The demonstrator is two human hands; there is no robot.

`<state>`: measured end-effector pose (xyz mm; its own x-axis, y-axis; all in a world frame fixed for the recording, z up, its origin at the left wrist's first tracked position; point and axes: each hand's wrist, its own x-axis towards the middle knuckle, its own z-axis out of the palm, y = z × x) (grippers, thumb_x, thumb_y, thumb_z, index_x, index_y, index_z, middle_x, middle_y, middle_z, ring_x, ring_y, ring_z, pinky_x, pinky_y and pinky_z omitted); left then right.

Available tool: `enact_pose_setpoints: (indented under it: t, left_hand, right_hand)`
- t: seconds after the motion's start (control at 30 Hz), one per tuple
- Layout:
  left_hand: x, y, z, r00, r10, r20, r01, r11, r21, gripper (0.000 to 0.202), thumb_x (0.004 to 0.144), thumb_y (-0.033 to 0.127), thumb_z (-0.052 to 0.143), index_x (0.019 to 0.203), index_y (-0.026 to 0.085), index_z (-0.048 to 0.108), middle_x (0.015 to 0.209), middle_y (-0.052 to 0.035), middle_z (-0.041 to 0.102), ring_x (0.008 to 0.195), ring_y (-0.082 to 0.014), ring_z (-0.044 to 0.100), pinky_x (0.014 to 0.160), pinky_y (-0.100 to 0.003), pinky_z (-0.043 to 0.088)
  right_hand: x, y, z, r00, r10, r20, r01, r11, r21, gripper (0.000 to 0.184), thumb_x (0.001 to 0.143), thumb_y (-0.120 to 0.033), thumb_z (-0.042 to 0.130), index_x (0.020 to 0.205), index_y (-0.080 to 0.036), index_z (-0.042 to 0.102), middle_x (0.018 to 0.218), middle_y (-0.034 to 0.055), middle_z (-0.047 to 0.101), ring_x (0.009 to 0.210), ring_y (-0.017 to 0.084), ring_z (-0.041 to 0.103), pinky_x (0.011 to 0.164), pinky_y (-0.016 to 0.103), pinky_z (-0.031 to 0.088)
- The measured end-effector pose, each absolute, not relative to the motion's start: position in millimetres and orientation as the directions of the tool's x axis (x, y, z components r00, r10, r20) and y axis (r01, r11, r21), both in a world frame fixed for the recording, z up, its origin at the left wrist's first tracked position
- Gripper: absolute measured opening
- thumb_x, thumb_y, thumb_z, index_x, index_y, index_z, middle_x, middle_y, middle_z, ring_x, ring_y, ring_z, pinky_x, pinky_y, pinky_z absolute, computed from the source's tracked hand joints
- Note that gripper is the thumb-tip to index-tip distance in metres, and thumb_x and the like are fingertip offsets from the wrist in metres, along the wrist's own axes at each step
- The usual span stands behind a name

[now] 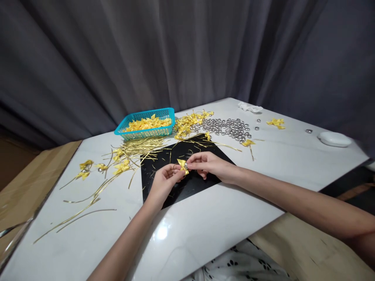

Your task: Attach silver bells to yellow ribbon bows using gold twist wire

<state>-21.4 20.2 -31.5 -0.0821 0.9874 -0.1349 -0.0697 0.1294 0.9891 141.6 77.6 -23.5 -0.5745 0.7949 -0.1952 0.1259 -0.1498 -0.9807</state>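
Over the black mat (164, 197), a yellow ribbon bow (182, 162) is pinched between the fingers of my left hand (165, 177). At the bow's middle sits a small silver bell (186, 166). My right hand (212, 166) has thumb and forefinger closed on the bell from the right side. A gold wire seems to curve by the left fingers, partly hidden. Just beyond the mat lie a bundle of gold twist ties (142, 147) and a spread of silver bells (227, 128).
A blue basket (121, 130) of yellow bows stands at the back left. Bows with ties (190, 121) are heaped beside it. Loose ties (79, 214) lie at left. A white oval object (334, 139), crumpled white tissue (250, 107) and more bows (275, 123) rest at right.
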Motion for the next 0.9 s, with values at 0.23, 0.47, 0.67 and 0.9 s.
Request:
enact_pose_setpoints:
  t: [0.23,0.47,0.67,0.9]
  left_hand:
    - [-21.6,19.6,-33.4,-0.076,0.989,-0.123,-0.088,0.117,0.989,0.027,0.053,0.03,0.079,0.069,0.013,0.065,0.059,0.0009,0.064,0.055,-0.0083,0.054,0.057,-0.02,0.043]
    - [-21.0,19.5,-32.9,-0.117,0.987,-0.11,-0.054,0.105,0.993,0.027,0.053,0.031,0.079,0.066,0.012,0.065,0.061,-0.0017,0.065,0.055,-0.0092,0.055,0.056,-0.02,0.044]
    - [-18.9,18.8,-32.2,-0.156,0.983,-0.098,-0.031,0.094,0.995,0.026,0.052,0.03,0.078,0.062,0.013,0.062,0.053,0.0014,0.06,0.05,-0.0084,0.052,0.053,-0.02,0.042]
    - [-19.2,18.0,-35.0,-0.161,0.986,-0.041,0.035,0.047,0.998,0.022,0.055,0.029,0.075,0.06,0.014,0.06,0.054,0.0013,0.06,0.05,-0.0086,0.051,0.053,-0.02,0.04]
  right_hand:
    - [141.0,77.0,-21.0,-0.559,0.811,-0.174,0.142,-0.113,-0.983,0.026,0.069,-0.035,0.07,0.079,-0.013,0.06,0.054,-0.004,0.049,0.04,0.003,0.04,0.036,0.015,0.034]
    - [140.0,75.2,-19.0,-0.55,0.815,-0.184,0.158,-0.115,-0.981,0.016,0.075,-0.026,0.062,0.081,-0.013,0.057,0.052,-0.0048,0.048,0.039,0.003,0.039,0.037,0.015,0.034]
    - [140.0,75.2,-20.2,-0.584,0.775,-0.241,0.227,-0.129,-0.965,0.011,0.08,-0.024,0.057,0.084,-0.013,0.055,0.051,-0.0049,0.048,0.038,0.004,0.041,0.036,0.015,0.035]
    - [138.4,75.6,-19.3,-0.582,0.787,-0.204,0.258,-0.059,-0.964,0.014,0.078,-0.026,0.061,0.08,-0.013,0.056,0.064,-0.0026,0.054,0.037,0.002,0.041,0.035,0.015,0.035]
